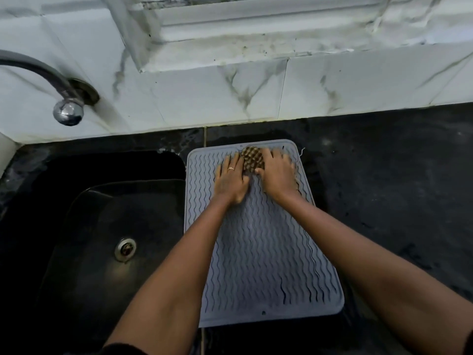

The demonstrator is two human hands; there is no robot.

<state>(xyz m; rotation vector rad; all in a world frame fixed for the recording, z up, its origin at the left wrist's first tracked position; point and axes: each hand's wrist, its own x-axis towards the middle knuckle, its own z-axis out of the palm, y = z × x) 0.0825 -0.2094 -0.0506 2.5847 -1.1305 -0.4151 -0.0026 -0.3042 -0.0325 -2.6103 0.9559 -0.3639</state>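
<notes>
Lying palm-down, left hand (pixel 231 179) and right hand (pixel 277 172) flank checkered pad (pixel 252 158).

The light was dim and cool, brightest on the pale wall tiles (pixel 204 98) beyond the mat (pixel 261 252) and weaker toward its near end. A small hard glint sat on the tap (pixel 67 112), left of the mat and farther back. The sink (pixel 76 190) left of the mat was almost black, its detail lost; the counter (pixel 396 188) right of the mat looked dark and grainy. My left hand (pixel 230 180) and right hand (pixel 277 175), at the mat's far end, were smeared with blur. The wide lens bowed the wall line beyond the mat.
</notes>
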